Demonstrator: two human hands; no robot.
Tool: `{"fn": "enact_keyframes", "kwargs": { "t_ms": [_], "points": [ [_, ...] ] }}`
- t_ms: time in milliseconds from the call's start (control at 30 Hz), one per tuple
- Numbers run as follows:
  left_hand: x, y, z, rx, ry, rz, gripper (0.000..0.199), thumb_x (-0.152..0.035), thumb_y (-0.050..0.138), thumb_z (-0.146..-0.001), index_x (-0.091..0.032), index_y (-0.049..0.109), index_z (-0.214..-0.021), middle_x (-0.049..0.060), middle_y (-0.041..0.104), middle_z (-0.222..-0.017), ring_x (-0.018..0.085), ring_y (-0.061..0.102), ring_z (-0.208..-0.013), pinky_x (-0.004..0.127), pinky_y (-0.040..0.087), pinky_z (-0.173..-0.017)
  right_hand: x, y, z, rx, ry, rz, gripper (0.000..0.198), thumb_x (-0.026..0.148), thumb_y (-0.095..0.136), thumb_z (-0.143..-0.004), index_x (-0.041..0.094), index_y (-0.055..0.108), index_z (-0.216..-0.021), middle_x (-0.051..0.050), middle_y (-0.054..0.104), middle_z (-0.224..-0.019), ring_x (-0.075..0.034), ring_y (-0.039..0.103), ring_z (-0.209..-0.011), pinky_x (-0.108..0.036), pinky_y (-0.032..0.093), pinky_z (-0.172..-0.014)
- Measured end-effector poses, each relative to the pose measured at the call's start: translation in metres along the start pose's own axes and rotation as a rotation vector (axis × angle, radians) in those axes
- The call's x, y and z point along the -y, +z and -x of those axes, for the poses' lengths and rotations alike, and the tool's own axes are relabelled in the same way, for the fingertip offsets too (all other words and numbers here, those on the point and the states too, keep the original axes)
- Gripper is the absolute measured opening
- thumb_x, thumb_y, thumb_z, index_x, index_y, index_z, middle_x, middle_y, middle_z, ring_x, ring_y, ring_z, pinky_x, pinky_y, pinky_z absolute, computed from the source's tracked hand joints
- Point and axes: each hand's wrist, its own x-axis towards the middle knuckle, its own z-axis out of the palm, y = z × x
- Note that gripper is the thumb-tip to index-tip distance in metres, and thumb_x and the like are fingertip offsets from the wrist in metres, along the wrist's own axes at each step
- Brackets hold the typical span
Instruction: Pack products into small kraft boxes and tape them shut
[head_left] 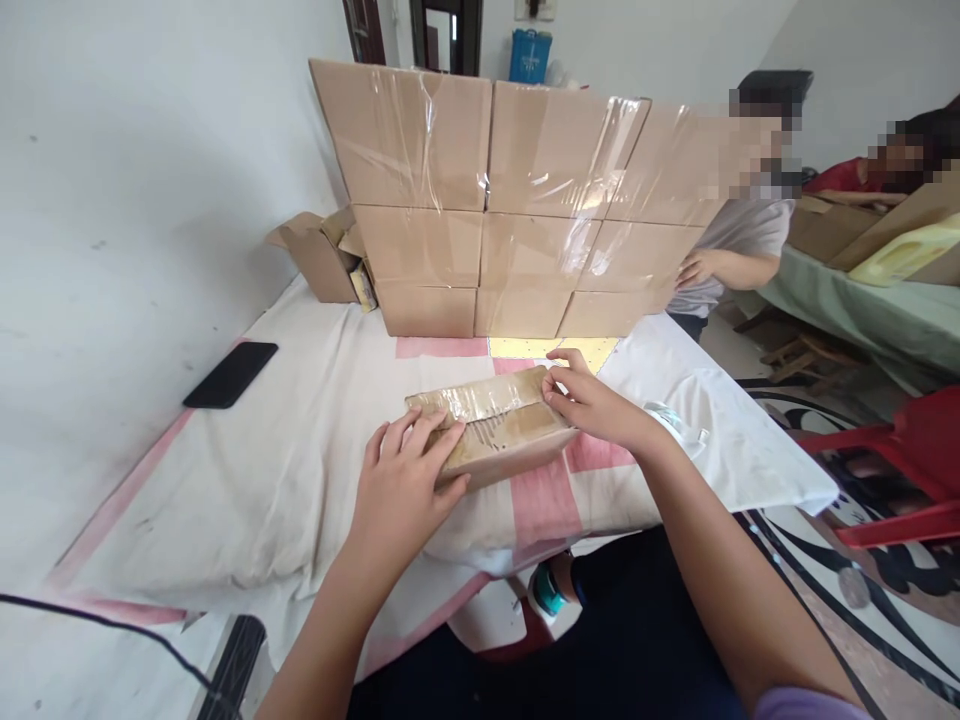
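Note:
A small brown cardboard box (510,432) lies on the cloth before me, with a shiny strip of clear tape (487,396) along its top. My left hand (409,460) grips the box's left end, fingers spread over the top and thumb against the near side. At the right end, my right hand (577,393) is closed, its thumb and fingers bent in a pinch at the end of the tape. What lies between those fingertips is mostly hidden. Dark marks are printed on the box top near the middle.
A wall of taped cardboard boxes (540,220) stands at the table's back. A black phone (231,375) lies left, near an open carton (322,260). A tape roll (675,425) rests right. Beyond are a person (750,230) and a red chair (907,460).

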Motion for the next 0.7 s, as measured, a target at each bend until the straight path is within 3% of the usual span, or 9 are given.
{"fn": "enact_keyframes", "kwargs": {
  "t_ms": [67,167,233,400,533,700],
  "points": [
    [0.000,0.001,0.001,0.000,0.001,-0.015,0.051,-0.035,0.067,-0.088,-0.030,0.060,-0.138,0.003,0.058,-0.144,0.033,0.044,-0.138,0.052,0.039,-0.111,-0.003,0.002,0.000,-0.022,0.031,-0.049,0.004,0.027,0.052,-0.089,0.024,0.055,-0.090,-0.009,0.042,-0.131,-0.028,0.029,-0.145,-0.037,0.050,-0.095],
    [0.002,0.003,0.001,-0.012,0.015,-0.031,0.051,-0.036,0.066,-0.089,-0.030,0.059,-0.139,0.003,0.057,-0.145,0.033,0.043,-0.137,0.050,0.040,-0.110,-0.011,0.010,-0.004,-0.092,0.096,-0.199,0.035,0.027,0.060,-0.084,0.026,0.053,-0.118,-0.009,0.041,-0.140,-0.026,0.048,-0.132,-0.040,0.049,-0.098],
    [0.004,0.006,0.002,-0.030,0.033,-0.036,0.051,-0.037,0.065,-0.089,-0.030,0.060,-0.139,0.004,0.057,-0.145,0.033,0.044,-0.136,0.049,0.042,-0.107,-0.016,0.017,-0.009,-0.142,0.108,-0.308,0.049,0.028,0.062,-0.083,0.026,0.047,-0.130,-0.009,0.048,-0.137,-0.024,0.054,-0.123,-0.042,0.048,-0.101],
    [0.014,0.021,0.001,-0.087,0.071,-0.023,0.052,-0.041,0.062,-0.087,-0.029,0.063,-0.137,0.006,0.060,-0.141,0.035,0.049,-0.128,0.048,0.048,-0.098,-0.020,0.025,-0.013,-0.219,0.104,-0.378,0.039,0.024,0.064,-0.081,0.021,0.056,-0.119,-0.008,0.062,-0.122,-0.023,0.058,-0.114,-0.041,0.044,-0.104],
    [0.021,0.032,0.000,-0.133,0.104,0.007,0.052,-0.048,0.058,-0.086,-0.029,0.065,-0.134,0.005,0.061,-0.140,0.035,0.050,-0.128,0.049,0.048,-0.099,-0.016,0.016,0.004,-0.086,0.091,-0.443,0.057,0.023,0.064,-0.082,0.023,0.049,-0.137,-0.008,0.058,-0.131,-0.023,0.056,-0.120,-0.038,0.045,-0.104],
    [0.039,0.041,-0.002,-0.108,0.177,0.097,0.051,-0.050,0.062,-0.085,-0.034,0.065,-0.133,0.005,0.060,-0.141,0.034,0.048,-0.137,0.052,0.045,-0.108,-0.018,0.005,0.029,0.117,0.107,-0.427,0.084,0.024,0.063,-0.083,0.028,0.027,-0.158,-0.009,0.043,-0.153,-0.026,0.046,-0.136,-0.041,0.039,-0.111]
  ]
}}
